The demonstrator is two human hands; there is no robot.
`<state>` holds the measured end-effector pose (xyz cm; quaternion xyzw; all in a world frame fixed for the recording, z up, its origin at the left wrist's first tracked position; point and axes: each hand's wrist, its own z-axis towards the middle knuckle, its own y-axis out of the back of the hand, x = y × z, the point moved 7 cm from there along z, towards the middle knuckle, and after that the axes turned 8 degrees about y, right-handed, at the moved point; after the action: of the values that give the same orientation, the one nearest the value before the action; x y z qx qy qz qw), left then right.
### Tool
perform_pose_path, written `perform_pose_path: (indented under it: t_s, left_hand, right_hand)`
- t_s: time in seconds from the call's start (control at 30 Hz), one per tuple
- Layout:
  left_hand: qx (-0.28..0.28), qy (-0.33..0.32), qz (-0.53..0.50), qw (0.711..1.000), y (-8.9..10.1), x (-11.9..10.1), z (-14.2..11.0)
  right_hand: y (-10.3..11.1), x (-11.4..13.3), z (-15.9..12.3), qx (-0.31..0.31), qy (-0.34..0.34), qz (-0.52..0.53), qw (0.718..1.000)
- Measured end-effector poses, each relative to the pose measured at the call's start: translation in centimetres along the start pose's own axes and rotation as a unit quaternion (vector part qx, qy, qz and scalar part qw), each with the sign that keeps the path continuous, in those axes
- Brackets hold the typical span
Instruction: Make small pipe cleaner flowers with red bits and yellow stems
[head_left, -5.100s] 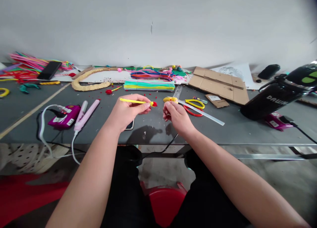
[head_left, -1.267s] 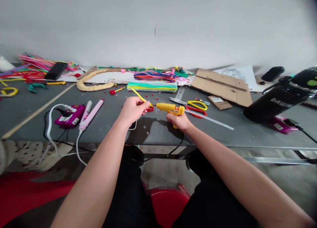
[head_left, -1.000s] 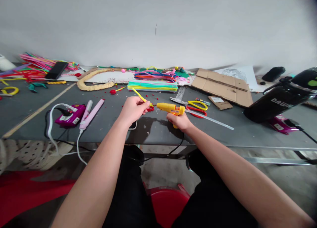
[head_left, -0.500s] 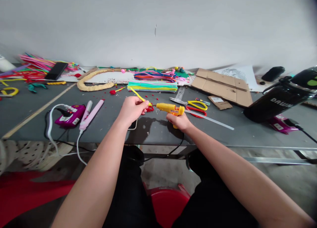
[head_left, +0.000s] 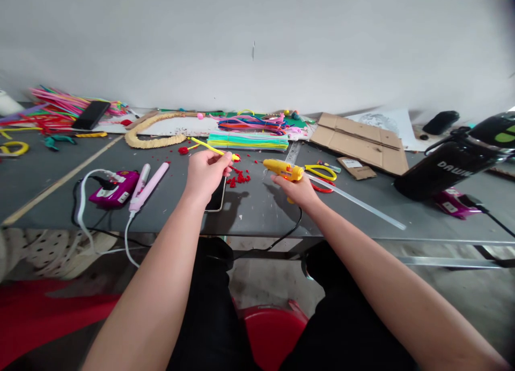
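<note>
My left hand (head_left: pixel 207 175) is closed around a yellow pipe cleaner (head_left: pixel 205 144), whose long end points up and left; a bit of red shows at its other tip. In my right hand (head_left: pixel 295 188) is a yellow hot glue gun (head_left: pixel 284 169), its nozzle aimed left, apart from the pipe cleaner. A long translucent glue stick (head_left: pixel 362 205) sticks out of the gun's back. Small red fluffy pieces (head_left: pixel 239 179) lie on the table between my hands. Under my left hand a phone (head_left: pixel 217 196) is partly hidden.
Bundled pipe cleaners (head_left: pixel 247 140) lie behind my hands, with yellow-handled scissors (head_left: pixel 321 172) and cardboard (head_left: pixel 362 140) to the right. A black bottle (head_left: pixel 454 161) stands far right. Leftward are a pink hair straightener (head_left: pixel 148 187) and a purple power strip (head_left: pixel 115 189) with cables.
My hands have moved apart: the left one went left with the pipe cleaner, the right one slightly right with the glue gun. More of the red pieces and the phone now shows.
</note>
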<state>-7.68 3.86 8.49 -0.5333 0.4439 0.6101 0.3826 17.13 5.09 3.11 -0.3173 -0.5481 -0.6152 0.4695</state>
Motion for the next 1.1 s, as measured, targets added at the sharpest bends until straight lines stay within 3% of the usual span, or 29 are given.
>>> perform_pose_path:
  t_s: [0.23,0.57,0.7,0.83,0.9,0.97,1.0,1.1]
  left_hand:
    - [0.04,0.013,-0.078,0.996,-0.2,0.1,0.0]
    - [0.013,0.021,-0.125,0.992,0.1,-0.4,0.1]
    - [0.005,0.017,-0.124,0.992,-0.1,-0.4,0.3]
    - [-0.005,0.011,-0.126,0.992,-0.2,-0.4,0.5]
    - [-0.004,0.009,-0.127,0.992,-0.2,-0.5,0.5]
    - [0.002,0.007,-0.128,0.992,-0.4,-0.5,0.5]
    - [0.003,0.007,-0.129,0.992,-0.4,-0.6,0.4]
    - [-0.004,0.006,-0.131,0.991,-0.5,-0.7,0.3]
  right_hand:
    - [2.2,-1.2,2.0,0.005,0.007,-0.236,0.972]
    - [3.3,-0.5,1.1,0.031,0.026,-0.308,0.95]
    - [4.6,-0.4,-0.4,0.015,-0.015,-0.346,0.938]
    - [6.4,1.3,-2.6,0.022,-0.039,-0.4,0.916]
    - [5.7,2.1,-3.7,0.104,-0.032,-0.383,0.917]
    - [3.1,2.9,-4.8,0.228,-0.01,-0.316,0.921]
    - [1.7,3.4,-5.1,0.262,0.013,-0.276,0.925]
    - [-2.0,4.9,-4.2,0.226,0.095,-0.224,0.943]
